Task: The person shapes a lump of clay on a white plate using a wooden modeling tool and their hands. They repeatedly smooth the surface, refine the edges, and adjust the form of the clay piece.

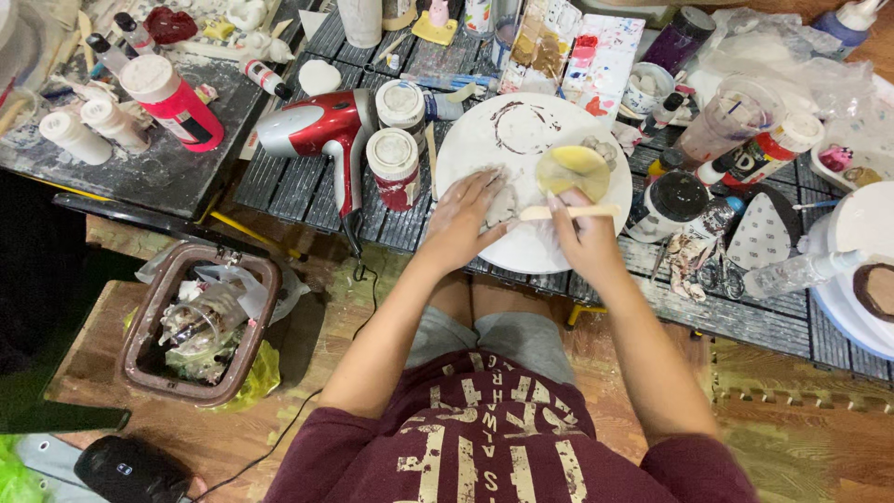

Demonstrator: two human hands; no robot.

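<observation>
paint-stained dark slats make up my low worktop (745, 312), crowded with jars and tubes above a wooden floor. my left hand (461, 224) lies spread on the white plate (521, 247), its fingers open and pressing a pale lump of clay (500, 207). my right hand (585, 237) has its fingers closed around a wooden stick (568, 212), held level across the plate just below a round yellowish disc (573, 170). brown ring stains mark the plate's far side. just left of the plate stand two white-lidded paint jars (394, 168), and beside them lies a red and silver hair dryer (321, 130). right of the plate sits a black-lidded jar (670, 200), with scissors (717, 272) near it. down on the floor to my left is a brown bin (140, 326) full of rubbish.
</observation>
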